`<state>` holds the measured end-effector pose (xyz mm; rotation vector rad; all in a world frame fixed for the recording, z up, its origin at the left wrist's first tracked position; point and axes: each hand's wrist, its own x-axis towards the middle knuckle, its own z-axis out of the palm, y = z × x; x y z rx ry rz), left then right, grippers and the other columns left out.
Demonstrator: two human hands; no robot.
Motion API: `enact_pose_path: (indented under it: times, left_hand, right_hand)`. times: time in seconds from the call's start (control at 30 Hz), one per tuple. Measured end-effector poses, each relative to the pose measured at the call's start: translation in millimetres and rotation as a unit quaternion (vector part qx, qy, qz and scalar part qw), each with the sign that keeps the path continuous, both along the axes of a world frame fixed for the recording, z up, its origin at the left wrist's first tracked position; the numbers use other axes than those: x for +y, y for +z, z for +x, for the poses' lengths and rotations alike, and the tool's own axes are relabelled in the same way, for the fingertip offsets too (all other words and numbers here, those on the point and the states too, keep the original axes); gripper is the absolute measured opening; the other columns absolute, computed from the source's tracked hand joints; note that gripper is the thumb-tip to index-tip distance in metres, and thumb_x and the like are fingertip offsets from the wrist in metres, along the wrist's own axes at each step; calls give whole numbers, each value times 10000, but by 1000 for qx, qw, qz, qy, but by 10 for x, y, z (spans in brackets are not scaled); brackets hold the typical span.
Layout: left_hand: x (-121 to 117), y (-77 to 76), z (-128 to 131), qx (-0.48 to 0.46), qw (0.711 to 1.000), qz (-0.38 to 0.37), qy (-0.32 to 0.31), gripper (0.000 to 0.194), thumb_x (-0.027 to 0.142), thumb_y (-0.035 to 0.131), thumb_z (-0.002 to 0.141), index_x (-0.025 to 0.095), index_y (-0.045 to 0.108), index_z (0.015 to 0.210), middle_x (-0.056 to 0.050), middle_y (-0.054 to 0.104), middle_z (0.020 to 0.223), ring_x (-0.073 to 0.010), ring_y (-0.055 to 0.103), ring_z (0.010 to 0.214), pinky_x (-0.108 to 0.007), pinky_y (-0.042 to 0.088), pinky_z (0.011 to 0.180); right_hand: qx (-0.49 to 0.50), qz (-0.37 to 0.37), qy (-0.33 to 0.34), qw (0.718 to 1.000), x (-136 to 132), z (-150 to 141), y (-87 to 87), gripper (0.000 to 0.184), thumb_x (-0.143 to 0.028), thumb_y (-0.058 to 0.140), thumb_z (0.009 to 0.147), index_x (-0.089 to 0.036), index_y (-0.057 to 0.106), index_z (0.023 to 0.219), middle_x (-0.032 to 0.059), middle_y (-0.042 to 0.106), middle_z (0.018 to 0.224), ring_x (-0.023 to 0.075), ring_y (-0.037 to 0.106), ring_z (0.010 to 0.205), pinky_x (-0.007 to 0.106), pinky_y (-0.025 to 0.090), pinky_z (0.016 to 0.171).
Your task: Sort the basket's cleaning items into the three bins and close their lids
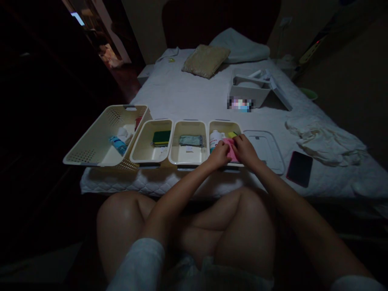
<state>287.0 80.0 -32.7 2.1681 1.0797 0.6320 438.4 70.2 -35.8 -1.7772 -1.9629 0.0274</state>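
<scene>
Pink cloth (231, 151) in rightmost cream bin (224, 122) | we grip it, left hand (220, 153) and right hand (243, 148) both closed | white bottle (215, 139) just left, grey lid (266, 148) right

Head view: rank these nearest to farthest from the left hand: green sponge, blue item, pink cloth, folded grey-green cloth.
From the left hand:
1. Pink cloth: at the hand.
2. Folded grey-green cloth: to its left.
3. Green sponge: farther left.
4. Blue item: farthest left, inside the perforated basket.

Sleeves (141, 258) are pale (faintly bluish); the lower garment (224, 275) is creased.
</scene>
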Motion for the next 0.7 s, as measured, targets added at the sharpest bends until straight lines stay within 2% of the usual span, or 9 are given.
enact_pose_path:
  times: [0.13,0.27,0.4,0.57,0.7]
  left_hand:
    - [-27,-6,-40,17,998,50,-37,159,127,619,645,154,605,801,-81,516,991,-187,532,862,-313,439,801]
    - [26,-25,-56,50,995,34,-78,65,136,630,646,151,649,706,-86,595,867,-212,563,835,-330,439,807]
    - [64,-29,-52,75,992,37,-97,98,136,611,655,132,687,717,-99,645,806,-216,592,788,-330,446,789]
    - [53,-19,-66,131,983,64,-113,201,180,559,710,104,698,833,-119,672,877,-210,607,824,-311,449,798]
    - [32,0,-82,144,980,83,-111,221,183,523,735,105,690,858,-112,673,909,-195,606,847,-289,450,808]
  right_hand:
    - [-57,-2,9,998,-33,-28,-13,263,-221,418,830,-154,566,1036,142,540,1015,239,517,884,333,433,714]
    - [-150,-28,14,988,-27,-30,-14,268,-221,371,864,-153,621,935,158,559,972,254,522,873,337,421,694]
    - [-212,-75,10,974,-39,-62,34,260,-183,389,856,-137,636,925,160,594,906,255,558,828,339,405,689]
    - [-242,-111,19,964,-97,-122,144,279,-147,407,845,-135,590,1055,137,623,913,244,593,815,315,393,676]
    - [-234,-118,6,965,-107,-126,155,273,-168,394,867,-136,577,1067,136,620,955,222,587,861,286,381,703]
